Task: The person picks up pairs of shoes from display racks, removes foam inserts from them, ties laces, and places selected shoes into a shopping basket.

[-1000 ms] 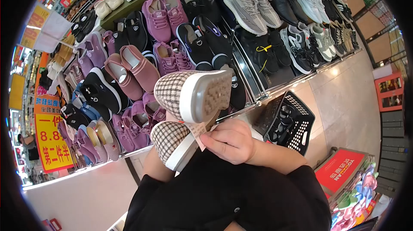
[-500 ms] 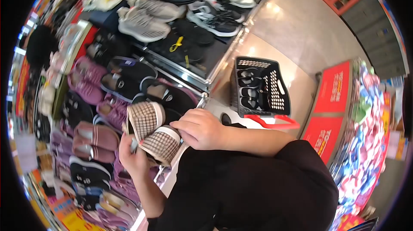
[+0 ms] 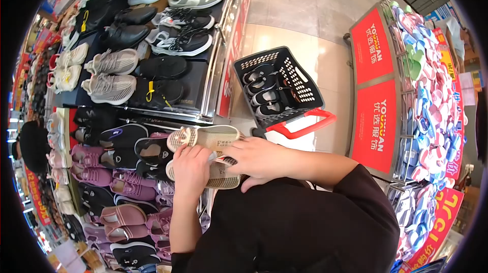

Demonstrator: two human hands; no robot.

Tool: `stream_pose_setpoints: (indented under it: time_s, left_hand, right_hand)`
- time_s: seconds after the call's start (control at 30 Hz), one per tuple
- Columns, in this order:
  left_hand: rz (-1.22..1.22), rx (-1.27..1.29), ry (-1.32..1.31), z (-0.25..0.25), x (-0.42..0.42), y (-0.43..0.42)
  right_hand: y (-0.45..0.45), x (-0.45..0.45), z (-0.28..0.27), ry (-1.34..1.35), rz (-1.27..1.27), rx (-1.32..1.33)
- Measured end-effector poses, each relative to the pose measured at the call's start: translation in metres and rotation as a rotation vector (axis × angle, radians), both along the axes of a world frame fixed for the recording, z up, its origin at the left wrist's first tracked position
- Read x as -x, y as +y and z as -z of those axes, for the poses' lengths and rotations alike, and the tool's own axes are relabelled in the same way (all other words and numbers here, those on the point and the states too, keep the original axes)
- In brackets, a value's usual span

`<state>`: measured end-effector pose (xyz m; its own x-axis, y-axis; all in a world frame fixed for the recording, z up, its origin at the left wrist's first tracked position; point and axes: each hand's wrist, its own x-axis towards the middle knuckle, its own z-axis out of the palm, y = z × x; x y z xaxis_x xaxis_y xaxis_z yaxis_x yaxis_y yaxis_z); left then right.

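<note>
Close in front of my body I hold a pair of beige checked flat shoes (image 3: 217, 134) side by side, their pale insoles facing up with some lettering on them. A bow-like trim shows on the far shoe's toe. My left hand (image 3: 191, 169) is closed round the toe ends, its fingers lying over the uppers. Toward the heels, my right hand (image 3: 256, 157) grips the pair, with fingers between the two shoes. A small folded edge or tag sits between them, too covered to make out. Just beyond the toes lie black slip-on shoes (image 3: 152, 150) on the display.
Purple shoes (image 3: 133, 185) and pink ones (image 3: 123, 214) fill the left rack. Sneakers (image 3: 183, 41) stand on the dark upper display with a metal edge. A black basket (image 3: 302, 87) with a red handle holds black shoes. Red signs (image 3: 373, 130) front a bin of slippers (image 3: 432, 105).
The pair has turned from showing its checked outer sides to insoles up, and moved right. My right hand has gone to the heel ends. My view has swung round, shifting the basket left.
</note>
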<state>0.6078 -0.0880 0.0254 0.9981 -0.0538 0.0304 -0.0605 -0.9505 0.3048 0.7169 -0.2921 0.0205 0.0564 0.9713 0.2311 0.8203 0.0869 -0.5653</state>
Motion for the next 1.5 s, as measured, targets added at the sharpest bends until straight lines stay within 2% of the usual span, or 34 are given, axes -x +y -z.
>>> stream_pose_setpoints:
  time_s: [0.03,0.1,0.17,0.23,0.3,0.37,0.57,0.67,0.73,0.77,0.8,0.83,0.87,0.9,0.97,1.03,1.13,1.2,1.23,1.27,1.3,1.37,1.4,1.5]
  left_hand:
    - [0.010,0.005,0.001,0.004,-0.013,-0.006]
    - [0.133,0.066,-0.027,0.017,-0.037,-0.020]
    - [0.174,0.069,0.034,0.024,-0.056,-0.037]
    - [0.100,0.207,-0.173,0.021,-0.069,-0.055]
    - [0.093,0.208,-0.146,0.020,-0.067,-0.056]
    - [0.008,0.357,-0.091,0.019,-0.059,-0.056]
    - [-0.219,0.421,0.072,0.051,0.001,-0.035]
    - [-0.402,0.421,0.129,0.060,0.038,-0.034]
    - [-0.512,0.456,0.107,0.062,0.057,-0.038]
    - [-0.560,0.488,0.087,0.062,0.069,-0.037]
    - [-0.619,0.473,0.075,0.060,0.079,-0.040]
    - [-0.672,0.469,0.062,0.059,0.090,-0.042]
    - [-0.712,0.469,0.059,0.057,0.098,-0.042]
    - [-0.741,0.478,0.058,0.055,0.106,-0.042]
    - [-0.853,0.447,0.020,0.053,0.122,-0.041]
    - [-0.903,0.432,-0.019,0.053,0.139,-0.031]
    - [-1.091,0.253,-0.294,0.054,0.169,-0.005]
    - [-1.287,0.176,-0.440,0.046,0.195,0.021]
    - [-1.427,0.191,-0.486,0.041,0.207,0.036]
    - [-1.475,0.065,-0.602,0.044,0.223,0.053]
    - [-1.549,-0.012,-0.596,0.038,0.238,0.070]
    - [-1.694,-0.043,-0.679,0.032,0.262,0.109]
    - [-1.713,-0.259,-0.650,0.036,0.276,0.130]
    - [-1.961,-0.345,-0.430,0.012,0.285,0.173]
  right_hand:
    - [-0.010,-0.004,0.004,0.001,0.010,0.005]
    - [-0.026,-0.011,0.012,-0.123,0.073,0.233]
    - [-0.045,-0.023,0.017,-0.112,0.141,0.261]
    - [-0.066,-0.041,0.033,-0.031,0.307,0.260]
    - [-0.083,-0.066,0.042,0.108,0.401,0.465]
    - [-0.103,-0.093,0.091,0.202,0.515,0.490]
    - [-0.128,-0.155,0.220,0.245,0.764,0.579]
    - [-0.152,-0.175,0.287,0.377,0.735,0.677]
    - [-0.161,-0.177,0.304,0.137,0.536,0.888]
    - [-0.172,-0.183,0.331,0.395,0.664,0.965]
    - [-0.177,-0.182,0.351,0.330,0.747,0.893]
    - [-0.173,-0.177,0.351,0.307,0.876,0.907]
    - [-0.153,-0.183,0.327,0.295,0.749,1.082]
    - [-0.171,-0.184,0.372,0.010,0.718,0.805]
    - [-0.128,-0.181,0.341,0.337,0.747,0.890]
    - [-0.148,-0.217,0.456,0.380,0.643,0.811]
    - [-0.085,-0.190,0.402,0.527,0.655,0.713]
    - [-0.052,-0.178,0.367,0.421,0.548,0.695]
    - [-0.030,-0.161,0.330,0.338,0.494,0.655]
    - [-0.009,-0.144,0.296,0.311,0.466,0.671]
    - [0.008,-0.126,0.266,0.405,0.465,0.657]
    - [0.031,-0.097,0.229,0.299,0.401,0.620]
    - [0.041,-0.085,0.214,0.324,0.346,0.625]
    - [0.054,-0.059,0.210,0.405,0.215,0.595]
